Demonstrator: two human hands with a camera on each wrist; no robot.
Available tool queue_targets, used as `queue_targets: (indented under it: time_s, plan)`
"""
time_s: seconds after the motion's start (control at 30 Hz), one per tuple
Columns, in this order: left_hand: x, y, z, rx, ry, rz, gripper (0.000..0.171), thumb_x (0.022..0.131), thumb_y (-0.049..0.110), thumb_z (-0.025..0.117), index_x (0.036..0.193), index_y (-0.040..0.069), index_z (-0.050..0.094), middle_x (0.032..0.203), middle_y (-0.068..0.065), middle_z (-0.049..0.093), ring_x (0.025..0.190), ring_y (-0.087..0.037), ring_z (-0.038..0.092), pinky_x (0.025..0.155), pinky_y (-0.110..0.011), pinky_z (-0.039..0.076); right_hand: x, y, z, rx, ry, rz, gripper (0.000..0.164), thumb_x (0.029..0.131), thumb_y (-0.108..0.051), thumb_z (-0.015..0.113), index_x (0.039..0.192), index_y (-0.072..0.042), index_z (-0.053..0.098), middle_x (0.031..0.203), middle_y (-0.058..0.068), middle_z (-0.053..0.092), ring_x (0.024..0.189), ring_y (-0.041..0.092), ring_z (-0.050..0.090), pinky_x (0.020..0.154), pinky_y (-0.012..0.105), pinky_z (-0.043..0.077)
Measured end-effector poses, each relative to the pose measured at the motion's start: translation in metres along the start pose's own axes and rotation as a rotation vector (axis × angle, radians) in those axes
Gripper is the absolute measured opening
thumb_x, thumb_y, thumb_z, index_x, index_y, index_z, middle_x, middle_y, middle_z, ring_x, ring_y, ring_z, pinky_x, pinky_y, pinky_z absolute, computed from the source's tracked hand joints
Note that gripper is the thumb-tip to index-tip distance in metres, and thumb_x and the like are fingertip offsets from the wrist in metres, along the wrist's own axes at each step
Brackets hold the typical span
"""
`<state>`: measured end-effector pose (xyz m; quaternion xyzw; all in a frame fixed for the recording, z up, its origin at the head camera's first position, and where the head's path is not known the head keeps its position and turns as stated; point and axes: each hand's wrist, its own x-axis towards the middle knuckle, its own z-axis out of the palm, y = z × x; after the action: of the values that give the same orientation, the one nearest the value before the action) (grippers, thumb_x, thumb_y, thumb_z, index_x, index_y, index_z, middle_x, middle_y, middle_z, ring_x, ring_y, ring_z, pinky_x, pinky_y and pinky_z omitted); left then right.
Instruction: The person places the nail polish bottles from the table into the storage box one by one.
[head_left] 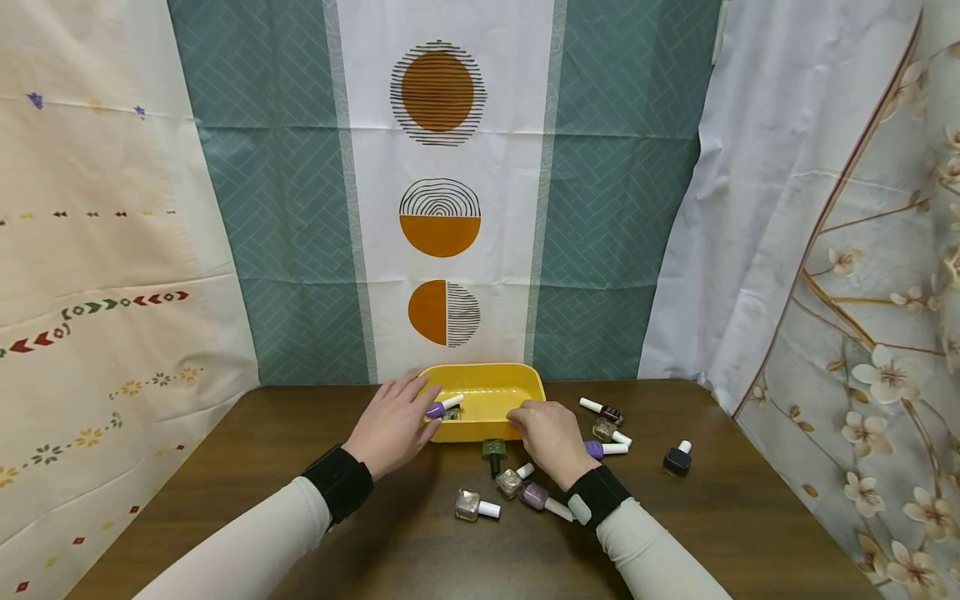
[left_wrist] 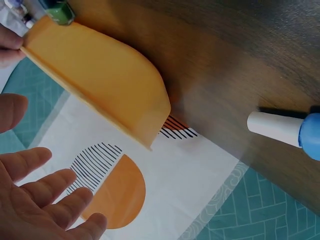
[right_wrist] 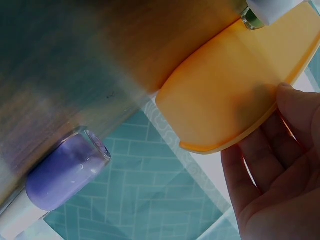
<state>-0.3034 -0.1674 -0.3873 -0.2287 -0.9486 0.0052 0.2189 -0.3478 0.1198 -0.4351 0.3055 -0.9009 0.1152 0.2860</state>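
A yellow tray (head_left: 491,400) stands at the back of the table. Inside its left end lie a purple nail polish bottle (head_left: 436,410) with a white cap and a second bottle, partly covered. My left hand (head_left: 393,421) hovers over that end, fingers extended and spread, holding nothing in the left wrist view. With thumb and fingers, my right hand (right_wrist: 280,155) pinches the tray's near rim towards its right end. A green nail polish bottle (head_left: 493,451) with a dark cap lies just before the tray. Close to my right wrist are a glitter bottle (head_left: 508,483) and a mauve bottle (head_left: 534,496).
Another glitter bottle (head_left: 467,505) lies nearer me. Right of my right hand are a purple bottle (head_left: 594,450), a gold glitter one (head_left: 603,430), a dark red one (head_left: 612,415) and a navy one (head_left: 677,461). A blue bottle (left_wrist: 311,136) shows in the left wrist view. Curtains hang behind.
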Motion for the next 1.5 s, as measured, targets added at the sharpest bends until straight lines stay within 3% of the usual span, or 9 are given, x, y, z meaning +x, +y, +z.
queue_targets:
  time_s: [0.4,0.67,1.5]
  plan:
    - [-0.016,-0.005,-0.008,-0.034,0.051,-0.001,0.062,0.102,0.034,0.082,0.153,0.003,0.062,0.158,-0.021,0.058,0.148,-0.041,0.051,0.124,-0.060,0.040,0.000,0.002,0.003,-0.009,-0.006,0.007,0.008,0.099,-0.010,0.083,0.098,-0.018,0.084,0.086,-0.004,0.073,0.078,0.023,0.071,0.074,0.043,0.060]
    - [-0.034,-0.008,-0.012,-0.035,0.019,-0.028,0.067,0.102,0.039,0.080,0.156,0.004,0.060,0.159,-0.021,0.057,0.148,-0.043,0.052,0.125,-0.062,0.037,0.001,0.002,0.003,-0.010,-0.007,0.003,0.009,0.098,-0.010,0.084,0.100,-0.018,0.085,0.086,-0.004,0.073,0.079,0.023,0.072,0.075,0.044,0.061]
    - [-0.079,-0.020,-0.020,-0.037,0.019,-0.089,0.067,0.100,0.035,0.083,0.155,0.004,0.061,0.158,-0.023,0.058,0.146,-0.045,0.054,0.121,-0.065,0.041,0.001,0.004,0.006,-0.005,-0.017,0.013,0.005,0.100,-0.013,0.084,0.102,-0.017,0.085,0.088,-0.004,0.074,0.080,0.024,0.072,0.076,0.044,0.061]
